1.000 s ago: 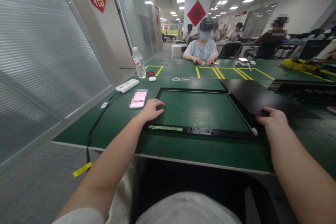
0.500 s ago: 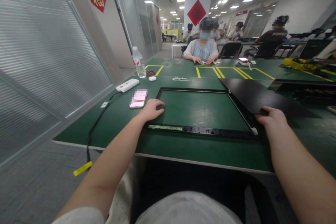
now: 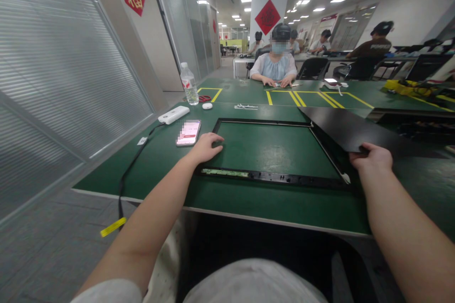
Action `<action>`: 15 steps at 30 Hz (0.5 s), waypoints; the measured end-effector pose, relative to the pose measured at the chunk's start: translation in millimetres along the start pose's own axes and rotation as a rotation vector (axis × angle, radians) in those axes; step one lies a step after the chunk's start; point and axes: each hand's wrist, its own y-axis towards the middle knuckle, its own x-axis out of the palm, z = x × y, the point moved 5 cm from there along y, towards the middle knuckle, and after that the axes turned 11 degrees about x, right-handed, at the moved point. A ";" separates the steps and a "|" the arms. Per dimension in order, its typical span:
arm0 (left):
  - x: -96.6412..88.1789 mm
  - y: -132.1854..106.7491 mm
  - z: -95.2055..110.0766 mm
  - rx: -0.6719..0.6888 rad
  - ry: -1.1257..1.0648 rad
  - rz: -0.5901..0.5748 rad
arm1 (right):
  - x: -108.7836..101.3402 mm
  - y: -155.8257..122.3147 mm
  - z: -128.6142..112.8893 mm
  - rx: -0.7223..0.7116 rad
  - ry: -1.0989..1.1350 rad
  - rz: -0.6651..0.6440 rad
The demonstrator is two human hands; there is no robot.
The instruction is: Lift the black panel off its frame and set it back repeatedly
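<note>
A black rectangular frame [image 3: 259, 177] lies flat on the green table [image 3: 249, 201] in front of me. My left hand [image 3: 206, 147] rests on the frame's left edge, fingers curled down over it. My right hand [image 3: 371, 157] grips the near corner of a thin black panel [image 3: 341, 128] that overlaps the frame's right side and is tilted up a little. A strip of circuit board shows along the frame's near left edge.
A phone [image 3: 188, 132], a white power bank [image 3: 173, 114] with a black cable [image 3: 130, 170], a water bottle [image 3: 188, 84] and a small metal part [image 3: 245, 106] lie beyond the frame. A person [image 3: 273, 64] sits opposite; others work farther back. A dark tray [image 3: 415, 123] sits right.
My right hand has lifted the panel's near corner slightly and shifted a little to the right. The left hand stays on the frame.
</note>
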 end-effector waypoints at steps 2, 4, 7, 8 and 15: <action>-1.3 0.0 -0.1 -0.014 -0.017 0.022 | 0.4 -4.4 -3.5 -0.033 0.030 0.029; -2.6 0.4 0.0 -0.027 -0.037 0.045 | 1.5 -10.1 -5.6 -0.064 0.049 0.035; -4.7 1.0 0.6 -0.044 -0.076 0.078 | 4.1 -20.0 -5.6 -0.106 0.071 0.032; -5.6 1.0 0.8 -0.051 -0.092 0.089 | 5.5 -23.3 -5.0 -0.116 0.075 0.029; -8.1 -0.5 -5.2 -0.147 -0.267 0.206 | 23.2 -46.4 0.3 -0.131 0.025 -0.068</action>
